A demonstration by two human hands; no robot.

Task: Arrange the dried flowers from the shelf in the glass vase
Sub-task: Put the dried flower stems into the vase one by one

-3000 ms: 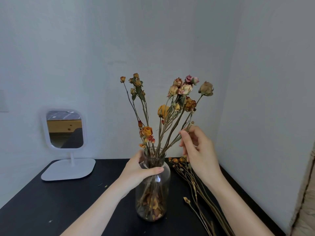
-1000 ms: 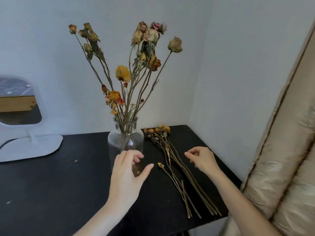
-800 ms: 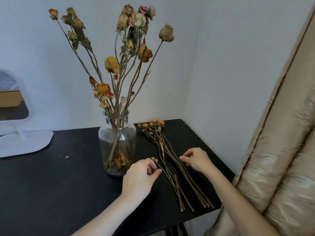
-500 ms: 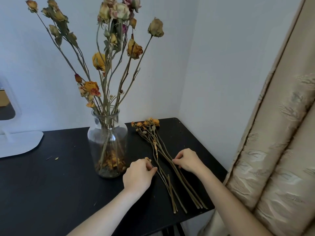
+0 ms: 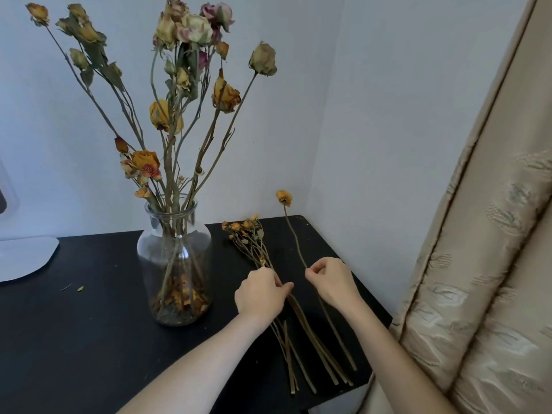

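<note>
A single dried stem (image 5: 294, 240), topped by a small orange bloom, is raised just right of the glass vase (image 5: 174, 258), its head lifted above the black table (image 5: 89, 339). It is judged light, stiff and brittle, so hold is best taken mid-stem, never at the head. The stem is pinched between thumb and fingertips of the right hand (image 5: 330, 282). The remaining loose stems (image 5: 298, 321), lying between vase and table edge, are pressed under the closed left hand (image 5: 260, 292).
</note>
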